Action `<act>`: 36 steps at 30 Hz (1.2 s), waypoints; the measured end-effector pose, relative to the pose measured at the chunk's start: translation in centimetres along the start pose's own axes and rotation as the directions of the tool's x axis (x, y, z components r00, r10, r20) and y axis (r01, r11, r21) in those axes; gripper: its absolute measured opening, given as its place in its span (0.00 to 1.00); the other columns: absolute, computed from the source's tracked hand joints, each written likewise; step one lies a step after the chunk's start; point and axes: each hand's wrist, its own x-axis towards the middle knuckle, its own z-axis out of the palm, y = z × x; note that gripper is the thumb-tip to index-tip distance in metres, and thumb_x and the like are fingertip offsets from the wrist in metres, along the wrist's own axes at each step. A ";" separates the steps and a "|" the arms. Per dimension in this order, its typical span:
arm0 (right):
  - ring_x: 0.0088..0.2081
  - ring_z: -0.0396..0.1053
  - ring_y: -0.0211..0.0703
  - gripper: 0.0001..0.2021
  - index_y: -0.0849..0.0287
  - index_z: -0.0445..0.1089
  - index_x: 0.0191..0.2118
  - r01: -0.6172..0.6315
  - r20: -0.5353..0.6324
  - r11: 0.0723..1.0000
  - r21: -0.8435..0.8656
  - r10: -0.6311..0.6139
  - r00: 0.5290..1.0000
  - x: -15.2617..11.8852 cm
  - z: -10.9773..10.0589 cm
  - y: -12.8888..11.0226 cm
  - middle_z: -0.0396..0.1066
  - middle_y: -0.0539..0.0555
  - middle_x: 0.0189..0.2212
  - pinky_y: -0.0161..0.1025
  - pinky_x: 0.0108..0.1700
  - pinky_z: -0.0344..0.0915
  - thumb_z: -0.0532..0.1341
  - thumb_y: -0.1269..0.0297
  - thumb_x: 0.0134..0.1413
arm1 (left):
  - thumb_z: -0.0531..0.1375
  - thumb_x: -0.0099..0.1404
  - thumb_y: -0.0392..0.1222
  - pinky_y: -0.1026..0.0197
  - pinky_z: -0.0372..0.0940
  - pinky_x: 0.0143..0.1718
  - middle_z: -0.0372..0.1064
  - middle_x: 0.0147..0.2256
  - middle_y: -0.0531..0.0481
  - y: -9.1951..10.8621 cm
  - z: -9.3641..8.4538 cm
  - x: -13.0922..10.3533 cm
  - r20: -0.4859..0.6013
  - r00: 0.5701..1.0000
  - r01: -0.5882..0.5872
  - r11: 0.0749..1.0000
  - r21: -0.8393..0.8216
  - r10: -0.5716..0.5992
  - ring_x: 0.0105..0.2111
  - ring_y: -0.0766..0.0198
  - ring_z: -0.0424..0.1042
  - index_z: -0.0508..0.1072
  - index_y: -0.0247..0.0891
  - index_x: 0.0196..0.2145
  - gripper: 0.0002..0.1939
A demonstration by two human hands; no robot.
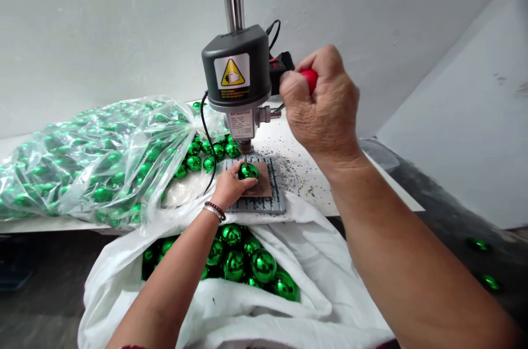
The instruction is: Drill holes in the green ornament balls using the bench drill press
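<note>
Glossy green balls [263, 265], smooth-looking

Bag [99, 156] left of drill [236, 68] (sack [231, 305] in front).

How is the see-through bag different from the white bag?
The see-through bag lies on the table, while the white bag sags in front of it. The see-through bag looks bunched together at one end; the white bag gapes open. The see-through bag's sides are clear, but the white bag's are cloudy. Both hold shiny green balls.
</note>
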 end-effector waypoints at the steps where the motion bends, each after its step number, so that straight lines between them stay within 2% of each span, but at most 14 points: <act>1: 0.28 0.56 0.32 0.07 0.57 0.57 0.31 0.013 0.000 1.000 -0.007 -0.013 1.000 -0.2 -0.1 0.1 0.57 0.47 0.24 0.35 0.37 0.59 0.54 0.61 0.56 | 0.68 0.52 0.47 0.58 0.65 0.44 0.74 0.38 0.47 0.1 0.0 -0.1 -0.002 1.000 0.007 1.000 0.000 -0.007 0.39 0.59 0.71 0.67 0.35 0.60 0.39; 6: 0.26 0.58 0.34 0.04 0.57 0.59 0.29 0.034 0.118 0.996 -0.083 -0.024 0.993 -0.5 -1.3 0.1 0.56 0.47 0.21 0.37 0.36 0.61 0.55 0.64 0.51 | 0.68 0.52 0.46 0.60 0.64 0.43 0.73 0.35 0.49 0.3 0.1 -0.4 -0.006 1.000 0.015 1.000 -0.019 -0.015 0.38 0.60 0.71 0.68 0.36 0.59 0.37; 9: 0.24 0.55 0.34 0.03 0.57 0.60 0.28 0.008 0.186 0.988 -0.154 0.021 0.982 -0.6 -1.8 -0.1 0.56 0.48 0.19 0.37 0.34 0.58 0.56 0.65 0.48 | 0.68 0.52 0.46 0.61 0.64 0.41 0.73 0.35 0.50 0.3 0.1 -0.5 -0.007 1.000 0.028 0.999 -0.041 -0.029 0.37 0.60 0.71 0.68 0.36 0.59 0.37; 12: 0.23 0.55 0.34 0.05 0.58 0.63 0.28 0.018 0.202 0.985 -0.169 0.017 0.979 -1.3 -2.0 -0.1 0.60 0.49 0.20 0.37 0.32 0.55 0.55 0.63 0.50 | 0.67 0.53 0.46 0.62 0.64 0.40 0.72 0.34 0.51 0.2 0.1 -0.6 -0.003 1.000 0.013 0.999 -0.052 -0.014 0.36 0.61 0.70 0.69 0.38 0.57 0.34; 14: 0.24 0.56 0.34 0.07 0.57 0.65 0.29 0.051 0.180 0.987 -0.150 -0.023 0.983 -2.0 -2.0 0.1 0.62 0.50 0.21 0.37 0.31 0.54 0.54 0.62 0.52 | 0.67 0.53 0.45 0.63 0.64 0.40 0.73 0.34 0.52 0.2 0.2 -0.7 -0.002 1.000 -0.006 0.998 -0.057 0.006 0.36 0.62 0.70 0.71 0.39 0.55 0.31; 17: 0.24 0.57 0.33 0.08 0.57 0.64 0.28 0.095 0.102 0.987 -0.127 -0.083 0.991 -3.1 -1.8 0.4 0.64 0.49 0.21 0.35 0.31 0.55 0.53 0.61 0.54 | 0.67 0.53 0.44 0.63 0.64 0.40 0.73 0.34 0.52 0.2 0.2 -0.7 -0.004 1.000 0.003 0.998 -0.067 -0.003 0.36 0.61 0.70 0.71 0.38 0.56 0.32; 23: 0.21 0.53 0.31 0.18 0.58 0.62 0.25 0.122 -0.036 0.988 -0.096 -0.126 0.991 -4.0 -0.8 0.3 0.59 0.48 0.18 0.34 0.27 0.51 0.54 0.50 0.59 | 0.67 0.53 0.44 0.62 0.64 0.42 0.74 0.37 0.49 0.3 0.2 -0.7 -0.002 1.000 -0.003 0.998 -0.055 0.002 0.37 0.60 0.71 0.69 0.35 0.57 0.34; 27: 0.21 0.53 0.32 0.15 0.58 0.60 0.25 0.176 -0.127 0.976 -0.132 -0.192 0.973 -4.9 -0.2 0.6 0.58 0.48 0.18 0.34 0.27 0.51 0.54 0.58 0.60 | 0.67 0.53 0.45 0.61 0.63 0.40 0.74 0.38 0.49 0.3 0.2 -0.8 -0.007 1.000 -0.006 1.000 -0.024 0.006 0.37 0.59 0.71 0.69 0.37 0.57 0.33; 31: 0.21 0.54 0.33 0.10 0.58 0.60 0.27 0.270 -0.169 0.940 -0.208 -0.306 0.937 -6.4 0.4 1.6 0.59 0.48 0.18 0.35 0.26 0.51 0.54 0.64 0.59 | 0.66 0.54 0.46 0.61 0.63 0.37 0.75 0.39 0.48 0.3 0.3 -0.8 0.002 1.000 -0.015 1.000 -0.009 0.015 0.37 0.58 0.71 0.70 0.38 0.56 0.31; 36: 0.23 0.58 0.31 0.06 0.58 0.62 0.29 0.346 -0.192 0.905 -0.247 -0.396 0.898 -8.2 0.9 2.9 0.62 0.47 0.20 0.33 0.27 0.54 0.57 0.68 0.57 | 0.66 0.53 0.46 0.60 0.64 0.43 0.75 0.42 0.47 0.1 0.5 -0.6 -0.017 1.000 -0.027 0.999 -0.025 0.026 0.40 0.57 0.71 0.69 0.38 0.56 0.32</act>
